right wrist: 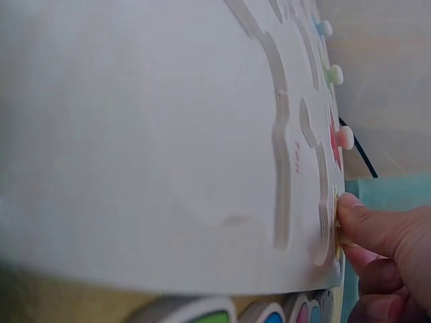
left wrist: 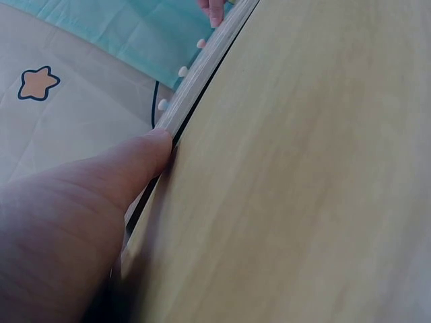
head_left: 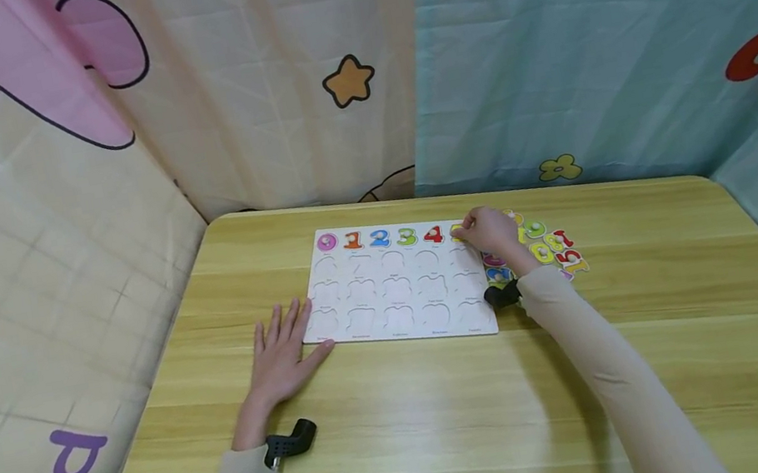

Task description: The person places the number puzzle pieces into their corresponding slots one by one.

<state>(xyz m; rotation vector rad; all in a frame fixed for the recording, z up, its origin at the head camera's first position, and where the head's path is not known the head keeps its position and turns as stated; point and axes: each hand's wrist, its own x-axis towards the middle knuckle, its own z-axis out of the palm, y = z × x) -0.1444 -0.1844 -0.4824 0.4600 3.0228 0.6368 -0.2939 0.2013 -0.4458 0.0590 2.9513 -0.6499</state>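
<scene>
A white number puzzle board (head_left: pixel 396 331) lies on the table, with a pink 0 (head_left: pixel 327 242), an orange 1 (head_left: pixel 353 241), a blue 2 (head_left: pixel 379 238), a green 3 (head_left: pixel 406 237) and a red 4 (head_left: pixel 433 235) along its top row. My right hand (head_left: pixel 492 232) pinches a yellow number piece (head_left: pixel 456 233) at the top right slot; in the right wrist view thumb and fingers close on it at the board's surface. Spread flat, my left hand (head_left: pixel 283 361) rests at the lower left corner, its thumb (left wrist: pixel 151 148) against the board's edge.
Several loose number pieces (head_left: pixel 570 257) lie right of the board, partly hidden by my right hand and wrist. Lower rows of the board show recessed slots. Printed curtains (head_left: pixel 297 116) hang behind the wooden table (head_left: pixel 412 425). A black wrist mount (head_left: pixel 293 439) sits on my left wrist.
</scene>
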